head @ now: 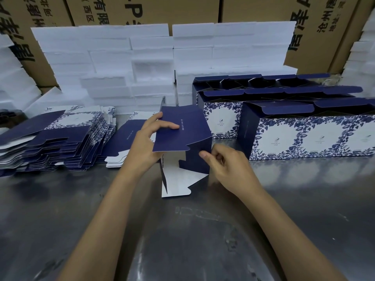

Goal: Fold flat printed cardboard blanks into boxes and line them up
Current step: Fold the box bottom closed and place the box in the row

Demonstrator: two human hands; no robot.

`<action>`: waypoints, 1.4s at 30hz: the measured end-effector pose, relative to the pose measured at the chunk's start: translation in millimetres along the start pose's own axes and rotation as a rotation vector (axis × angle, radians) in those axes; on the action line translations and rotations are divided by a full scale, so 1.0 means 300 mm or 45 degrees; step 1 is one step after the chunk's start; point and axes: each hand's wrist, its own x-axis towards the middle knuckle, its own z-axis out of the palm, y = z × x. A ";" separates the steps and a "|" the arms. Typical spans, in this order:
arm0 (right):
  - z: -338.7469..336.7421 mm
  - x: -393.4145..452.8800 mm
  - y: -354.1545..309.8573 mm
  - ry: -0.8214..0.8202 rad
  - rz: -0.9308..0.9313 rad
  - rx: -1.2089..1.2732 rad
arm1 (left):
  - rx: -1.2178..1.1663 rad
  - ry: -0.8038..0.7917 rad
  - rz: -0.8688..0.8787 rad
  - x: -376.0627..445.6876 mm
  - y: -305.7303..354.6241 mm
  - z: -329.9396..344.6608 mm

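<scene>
A half-formed navy cardboard box stands at the table's middle, its white inside and loose bottom flaps facing me. My left hand grips its left side, thumb on the top navy panel. At its right lower edge my right hand has curled fingers, the thumb touching the navy side panel. A fanned stack of flat blue-and-white printed blanks lies to the left, with a smaller pile beside it. Finished open-topped boxes stand in rows on the right.
White foam blocks are stacked behind the work area, with more at both sides. Brown shipping cartons form the back wall. The grey metal tabletop stretches toward me between my forearms.
</scene>
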 end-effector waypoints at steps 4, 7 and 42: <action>0.005 0.006 -0.013 0.115 -0.077 0.031 | 0.014 0.006 -0.077 -0.009 0.018 0.008; 0.001 0.004 -0.019 0.142 -0.089 0.074 | 0.009 0.019 -0.071 -0.014 0.020 0.007; 0.007 0.015 -0.086 0.215 -0.005 0.537 | 0.197 -0.097 -0.053 0.007 0.052 0.019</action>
